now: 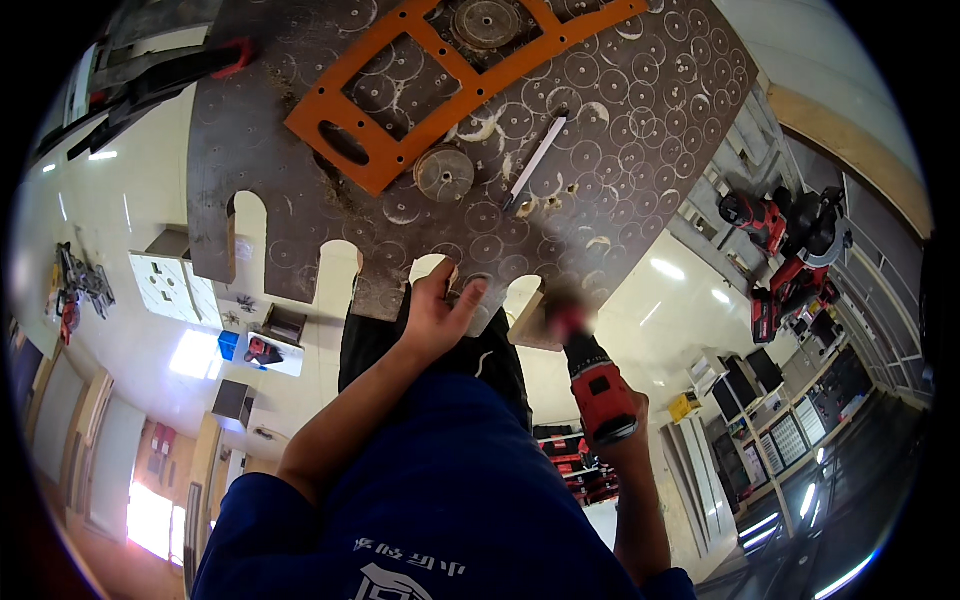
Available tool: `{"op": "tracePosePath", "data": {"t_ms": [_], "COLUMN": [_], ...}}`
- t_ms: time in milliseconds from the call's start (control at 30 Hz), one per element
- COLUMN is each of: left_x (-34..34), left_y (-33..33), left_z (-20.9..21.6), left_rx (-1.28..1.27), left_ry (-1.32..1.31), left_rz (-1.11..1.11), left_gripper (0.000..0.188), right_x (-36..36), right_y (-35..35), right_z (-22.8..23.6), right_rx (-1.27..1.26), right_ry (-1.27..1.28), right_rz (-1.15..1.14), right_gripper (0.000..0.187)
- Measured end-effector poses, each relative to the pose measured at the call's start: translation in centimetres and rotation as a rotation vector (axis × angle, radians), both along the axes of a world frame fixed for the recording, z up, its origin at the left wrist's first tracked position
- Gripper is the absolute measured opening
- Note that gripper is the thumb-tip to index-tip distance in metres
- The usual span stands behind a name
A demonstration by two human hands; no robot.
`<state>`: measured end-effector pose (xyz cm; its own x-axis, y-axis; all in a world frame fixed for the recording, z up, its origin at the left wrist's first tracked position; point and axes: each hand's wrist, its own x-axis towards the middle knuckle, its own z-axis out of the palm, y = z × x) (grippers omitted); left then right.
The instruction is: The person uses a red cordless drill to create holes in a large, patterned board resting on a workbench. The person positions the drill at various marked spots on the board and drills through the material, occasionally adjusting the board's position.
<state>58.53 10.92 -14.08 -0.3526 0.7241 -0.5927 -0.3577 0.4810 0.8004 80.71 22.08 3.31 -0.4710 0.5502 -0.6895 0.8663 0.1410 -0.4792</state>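
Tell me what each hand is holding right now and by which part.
Right hand grips the red cordless drill by its handle. Left hand holds nothing; it rests on the notched edge of the dark board.

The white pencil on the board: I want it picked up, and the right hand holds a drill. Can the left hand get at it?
Probably yes: the left hand rests bare on the board's edge, and nothing lies between it and the white pencil.
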Motion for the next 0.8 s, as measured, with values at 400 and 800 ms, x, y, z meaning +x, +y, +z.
{"op": "tracePosePath", "data": {"t_ms": [400, 800], "left_x": [0.4, 0.6], "left_y": [-0.5, -0.8], "left_z": [-0.7, -1.1], "left_rx": [0.042, 0.016], "left_ry": [-0.004, -0.028], "left_rz": [0.015, 0.023], "left_gripper": [0.021, 0.025], "right_x": [-1.1, -0.1], "right_y": [0.2, -0.2], "right_z": [0.1, -0.4], "right_rx": [-0.007, -0.01], "right_ry": [-0.021, -0.034], "right_rz": [-0.065, -0.044], "right_gripper": [0.026, 0.022]}}
